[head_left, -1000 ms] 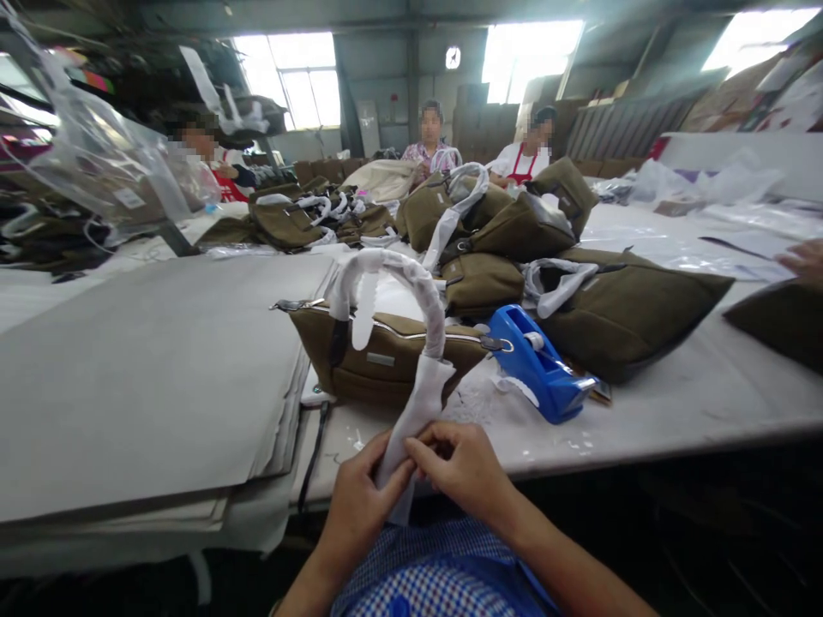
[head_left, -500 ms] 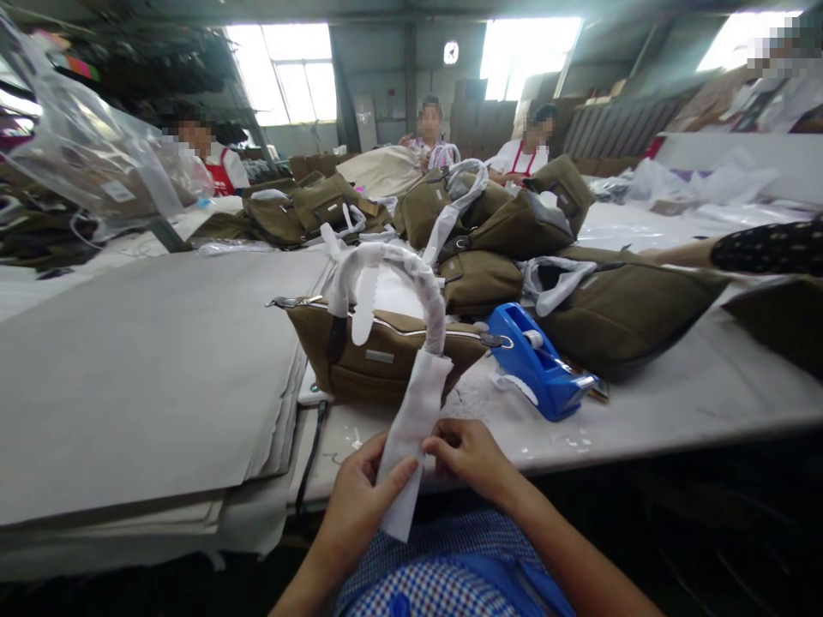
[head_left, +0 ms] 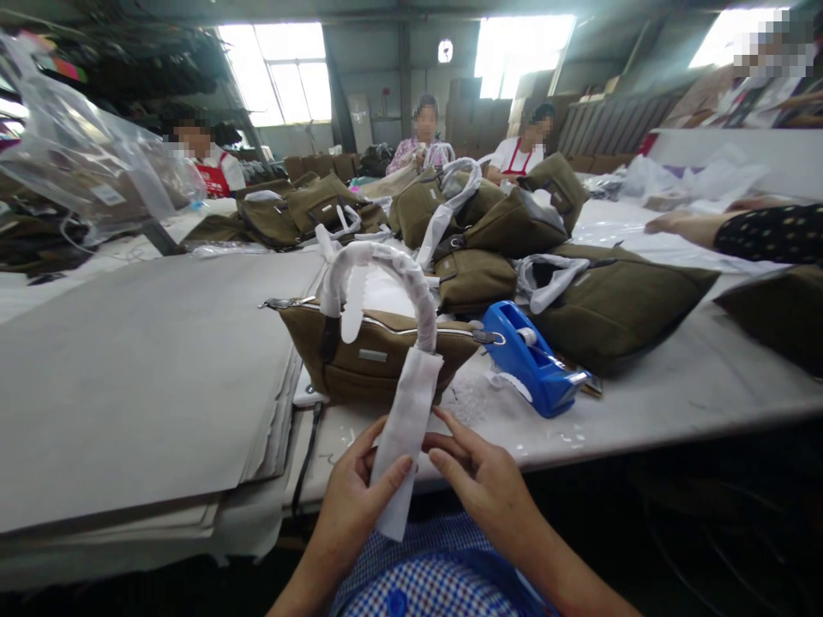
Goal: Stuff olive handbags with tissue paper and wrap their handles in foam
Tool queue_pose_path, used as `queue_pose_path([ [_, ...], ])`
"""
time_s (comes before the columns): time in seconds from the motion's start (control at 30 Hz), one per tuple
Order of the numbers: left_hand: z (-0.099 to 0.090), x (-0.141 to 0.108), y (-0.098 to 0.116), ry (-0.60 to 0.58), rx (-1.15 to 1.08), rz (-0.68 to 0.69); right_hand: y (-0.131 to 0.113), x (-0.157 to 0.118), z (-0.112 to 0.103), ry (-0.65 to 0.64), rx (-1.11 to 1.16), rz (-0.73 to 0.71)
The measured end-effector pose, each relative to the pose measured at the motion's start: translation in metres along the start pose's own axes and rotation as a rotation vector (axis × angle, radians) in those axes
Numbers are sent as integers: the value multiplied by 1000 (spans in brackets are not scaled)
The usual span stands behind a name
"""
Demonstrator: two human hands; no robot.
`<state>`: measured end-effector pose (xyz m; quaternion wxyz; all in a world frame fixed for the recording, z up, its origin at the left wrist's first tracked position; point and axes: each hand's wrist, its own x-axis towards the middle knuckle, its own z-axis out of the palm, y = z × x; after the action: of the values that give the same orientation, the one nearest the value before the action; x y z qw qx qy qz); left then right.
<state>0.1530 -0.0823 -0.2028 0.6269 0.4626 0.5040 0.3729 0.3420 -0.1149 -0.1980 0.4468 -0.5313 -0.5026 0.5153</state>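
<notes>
An olive-brown handbag (head_left: pixel 366 368) stands upright on the table in front of me, its top zipper shut. White wrapping covers its arched handle (head_left: pixel 376 257). From the handle's right end a flat white wrapping strip (head_left: pixel 406 403) hangs down toward me. My left hand (head_left: pixel 363 480) pinches the lower part of this strip, thumb on top and fingers behind. At the strip's right edge is my right hand (head_left: pixel 476 471), thumb and fingers apart; some fingertips are hidden behind the strip. A blue tape dispenser (head_left: pixel 533 360) sits right of the bag.
Several more olive bags (head_left: pixel 489 214) are piled behind, and a large one (head_left: pixel 617 308) lies at right. A stack of grey sheets (head_left: pixel 129 377) covers the left side. Co-workers sit across the table; another person's arm (head_left: pixel 739 231) reaches in at right.
My right hand has gone from a pinch at the strip's edge to spread fingers. The left hand keeps its hold. At right, the other person's arm reaches differently, its hand now showing.
</notes>
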Motion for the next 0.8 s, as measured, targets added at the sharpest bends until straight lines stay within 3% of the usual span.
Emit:
queue_pose_path([
  [0.1,2,-3,3,9,-76,-31,6,9,3,-2,94,-17],
  [0.27,9,-9,10,37,-142,-66,12,17,6,-120,265,58],
  [0.4,10,-10,12,51,-126,-69,14,17,8,-12,156,60],
  [0.53,9,-10,13,63,-103,-78,13,12,6,110,15,-122],
  [0.67,7,-9,13,14,-111,-84,8,12,1,24,-152,-306],
  [0.8,3,-4,7,-23,-97,-64,-1,18,-5,-59,-241,-338],
])
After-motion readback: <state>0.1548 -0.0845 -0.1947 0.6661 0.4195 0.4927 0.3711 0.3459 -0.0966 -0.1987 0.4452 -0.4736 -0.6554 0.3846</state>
